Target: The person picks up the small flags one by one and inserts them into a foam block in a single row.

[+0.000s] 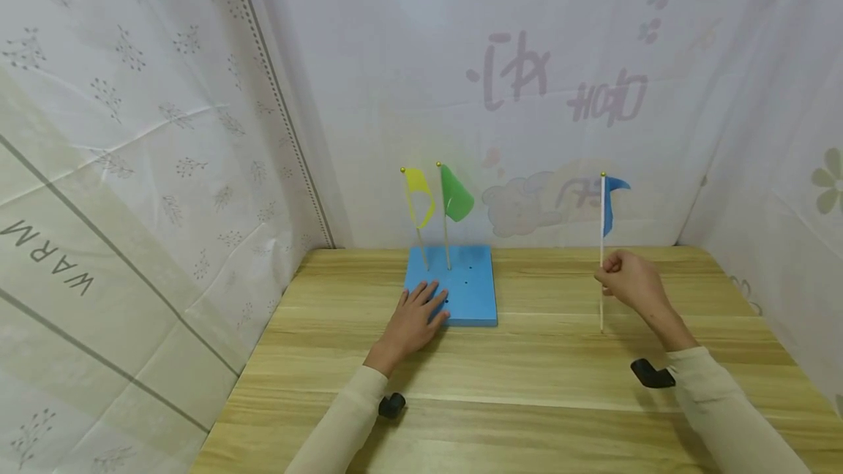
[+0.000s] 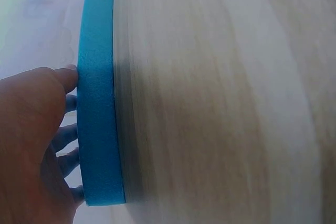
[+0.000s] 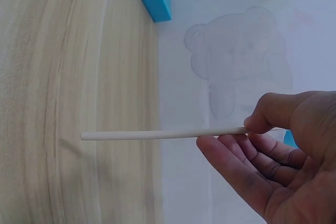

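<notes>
My right hand (image 1: pixel 634 282) pinches the wooden stick of a small blue flag (image 1: pixel 609 203) between thumb and fingers, to the right of the board. The stick stands upright; in the right wrist view its bare lower end (image 3: pixel 121 135) points at the table. With fingers spread, my left hand (image 1: pixel 415 319) rests on the front left of a blue board (image 1: pixel 477 306), its thumb by the front edge in the left wrist view. A yellow flag (image 1: pixel 419 189) and a green flag (image 1: pixel 457 196) stand in holes toward the board's back, the yellow one leaning slightly. Several small dark holes show in the board.
The wood-grain table (image 1: pixel 527 371) ends at a pale printed curtain (image 1: pixel 408 79) behind the board, and more curtain hangs at both sides. A black wrist mount (image 1: pixel 652 374) sits by the right cuff, another black mount (image 1: pixel 391 406) by the left.
</notes>
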Demonstrator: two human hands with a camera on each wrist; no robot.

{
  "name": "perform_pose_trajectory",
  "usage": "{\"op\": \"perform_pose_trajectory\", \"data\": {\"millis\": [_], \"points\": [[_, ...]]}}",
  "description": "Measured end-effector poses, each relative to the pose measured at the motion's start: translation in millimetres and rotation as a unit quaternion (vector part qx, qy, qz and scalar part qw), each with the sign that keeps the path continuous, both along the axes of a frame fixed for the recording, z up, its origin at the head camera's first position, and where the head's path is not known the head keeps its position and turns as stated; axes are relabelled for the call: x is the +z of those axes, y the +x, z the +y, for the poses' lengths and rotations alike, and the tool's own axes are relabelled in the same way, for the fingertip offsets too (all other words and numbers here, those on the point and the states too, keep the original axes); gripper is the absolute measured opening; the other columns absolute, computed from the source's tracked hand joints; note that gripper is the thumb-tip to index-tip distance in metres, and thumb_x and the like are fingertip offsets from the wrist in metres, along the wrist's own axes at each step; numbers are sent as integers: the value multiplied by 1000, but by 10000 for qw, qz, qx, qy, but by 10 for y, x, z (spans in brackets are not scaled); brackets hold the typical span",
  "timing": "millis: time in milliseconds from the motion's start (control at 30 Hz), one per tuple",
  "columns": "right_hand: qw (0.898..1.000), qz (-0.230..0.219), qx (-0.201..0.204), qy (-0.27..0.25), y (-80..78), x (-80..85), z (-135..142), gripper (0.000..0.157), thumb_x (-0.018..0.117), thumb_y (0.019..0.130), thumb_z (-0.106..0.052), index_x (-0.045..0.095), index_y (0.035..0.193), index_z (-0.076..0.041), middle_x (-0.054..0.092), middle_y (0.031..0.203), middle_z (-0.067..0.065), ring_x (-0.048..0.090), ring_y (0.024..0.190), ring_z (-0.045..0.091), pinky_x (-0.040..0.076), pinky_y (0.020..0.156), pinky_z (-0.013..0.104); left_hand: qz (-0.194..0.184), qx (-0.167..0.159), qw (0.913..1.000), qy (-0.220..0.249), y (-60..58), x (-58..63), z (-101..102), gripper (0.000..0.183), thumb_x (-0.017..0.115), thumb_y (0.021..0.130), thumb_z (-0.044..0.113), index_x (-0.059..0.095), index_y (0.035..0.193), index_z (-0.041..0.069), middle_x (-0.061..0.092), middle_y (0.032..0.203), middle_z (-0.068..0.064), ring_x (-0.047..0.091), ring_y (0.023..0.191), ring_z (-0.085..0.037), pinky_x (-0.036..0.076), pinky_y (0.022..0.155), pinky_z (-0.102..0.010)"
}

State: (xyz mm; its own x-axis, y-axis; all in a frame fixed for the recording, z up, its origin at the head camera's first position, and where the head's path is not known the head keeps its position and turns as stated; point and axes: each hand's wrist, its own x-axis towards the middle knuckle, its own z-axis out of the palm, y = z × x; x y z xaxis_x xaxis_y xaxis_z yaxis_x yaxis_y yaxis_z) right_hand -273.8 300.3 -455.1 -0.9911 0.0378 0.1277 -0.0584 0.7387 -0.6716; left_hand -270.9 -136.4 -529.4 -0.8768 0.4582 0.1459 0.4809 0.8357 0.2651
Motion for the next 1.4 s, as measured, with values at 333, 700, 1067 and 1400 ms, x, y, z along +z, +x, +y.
{"op": "perform_pose_trajectory", "data": {"millis": [333,700,1067,1400], "points": [[9992,371,6,162,-52,57,-71,16,68,97,-14,65,97,2,76,88,19,79,70,26,55,53,26,-21,-25,10000,-32,2,9,-6,57,53,113,42,49,162,15,38,172,-14,32,161,-39,25,129,-68],[9965,832,11,126,-140,150,-263,13,66,97,-14,67,97,-2,77,84,13,73,64,17,50,54,26,39,-46,10000,20,1,9,-9,55,54,113,39,51,160,13,40,171,-14,34,160,-40,26,129,-68],[9957,900,202,-123,-279,284,-562,14,65,101,-16,67,99,-2,76,88,15,69,66,12,52,54,28,42,-79,10000,33,-8,2,-9,55,54,112,39,51,161,13,40,171,-15,34,160,-40,26,128,-69],[9934,1080,328,-224,-398,316,-800,12,65,101,-14,66,100,-3,75,91,16,73,72,22,53,58,26,39,-78,10000,-8,-10,-3,-12,55,54,112,40,51,161,14,40,171,-14,34,160,-40,26,128,-69]]}}
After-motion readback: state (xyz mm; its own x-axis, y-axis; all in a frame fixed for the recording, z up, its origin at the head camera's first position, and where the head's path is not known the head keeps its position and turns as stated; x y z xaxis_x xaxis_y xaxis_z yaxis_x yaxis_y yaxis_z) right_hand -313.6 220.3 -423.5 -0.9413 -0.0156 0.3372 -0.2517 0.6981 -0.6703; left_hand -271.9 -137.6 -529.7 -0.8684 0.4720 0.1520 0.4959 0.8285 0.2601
